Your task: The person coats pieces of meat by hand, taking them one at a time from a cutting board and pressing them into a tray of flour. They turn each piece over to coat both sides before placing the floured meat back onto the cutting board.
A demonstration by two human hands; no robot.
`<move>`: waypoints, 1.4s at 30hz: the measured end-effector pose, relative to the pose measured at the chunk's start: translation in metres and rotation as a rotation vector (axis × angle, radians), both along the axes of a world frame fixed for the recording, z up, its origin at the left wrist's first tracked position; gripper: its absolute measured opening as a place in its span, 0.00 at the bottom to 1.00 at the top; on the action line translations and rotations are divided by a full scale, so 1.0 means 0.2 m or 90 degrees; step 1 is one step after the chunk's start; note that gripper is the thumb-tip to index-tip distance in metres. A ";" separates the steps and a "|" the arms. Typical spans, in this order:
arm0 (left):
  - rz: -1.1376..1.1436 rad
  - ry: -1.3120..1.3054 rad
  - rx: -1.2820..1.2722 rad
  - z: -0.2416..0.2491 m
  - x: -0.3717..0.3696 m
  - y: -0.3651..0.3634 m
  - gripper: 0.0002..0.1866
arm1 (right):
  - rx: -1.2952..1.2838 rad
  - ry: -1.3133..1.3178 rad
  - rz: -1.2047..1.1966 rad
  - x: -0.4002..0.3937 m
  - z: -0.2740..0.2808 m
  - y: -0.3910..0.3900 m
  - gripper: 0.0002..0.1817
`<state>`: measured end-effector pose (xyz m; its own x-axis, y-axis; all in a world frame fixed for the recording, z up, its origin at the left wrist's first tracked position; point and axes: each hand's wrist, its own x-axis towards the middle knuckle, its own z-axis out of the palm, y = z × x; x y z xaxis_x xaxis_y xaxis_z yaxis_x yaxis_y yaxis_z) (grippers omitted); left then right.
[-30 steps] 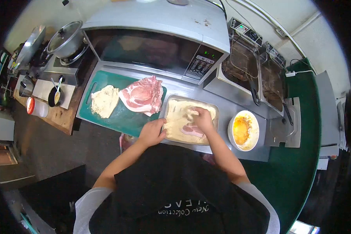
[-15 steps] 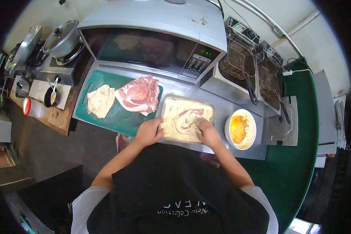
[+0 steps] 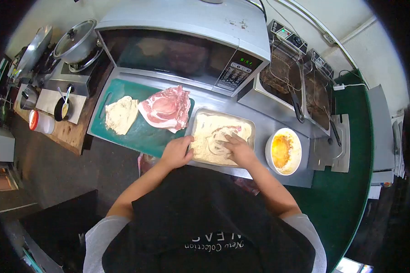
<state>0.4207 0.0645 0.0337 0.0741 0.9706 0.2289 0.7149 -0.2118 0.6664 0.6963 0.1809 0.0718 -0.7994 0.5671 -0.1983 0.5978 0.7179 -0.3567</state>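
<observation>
A shallow metal tray (image 3: 251, 123) of pale flour or breading lies in front of me. In it is a meat slice (image 3: 219, 134), mostly coated, with a little pink showing near its top. My right hand (image 3: 238, 150) rests on the coated slice, fingers spread and powdery. At the tray's left rim, my left hand (image 3: 176, 153) grips the edge. To the left, a green cutting board (image 3: 123, 143) carries raw meat slices (image 3: 166, 109) and a flour-coated piece (image 3: 121, 115). A white bowl (image 3: 297, 159) with yellow egg-like liquid stands right of the tray.
Behind the board stands a large microwave (image 3: 177, 54). Twin deep fryers (image 3: 282, 73) with baskets are at the back right. On the left are a lidded pot (image 3: 77, 43) on a burner, a small black bowl (image 3: 61, 109) with spoons and a red-lidded jar (image 3: 42, 122).
My right hand has shifted up over the slice and its fingers have spread, covering more of the pink part. The left hand stays at the tray's rim. The view has shifted slightly.
</observation>
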 end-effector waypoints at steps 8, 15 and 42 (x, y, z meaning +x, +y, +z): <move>0.001 0.005 -0.026 0.01 0.00 0.00 0.19 | 0.074 0.069 -0.166 -0.07 -0.11 -0.01 0.28; 0.005 -0.005 -0.016 0.00 0.00 0.00 0.19 | -0.045 -0.097 -0.317 -0.02 0.19 -0.20 0.22; 0.000 -0.011 0.015 -0.03 0.01 0.01 0.19 | -0.063 0.241 -0.435 -0.15 0.02 0.00 0.21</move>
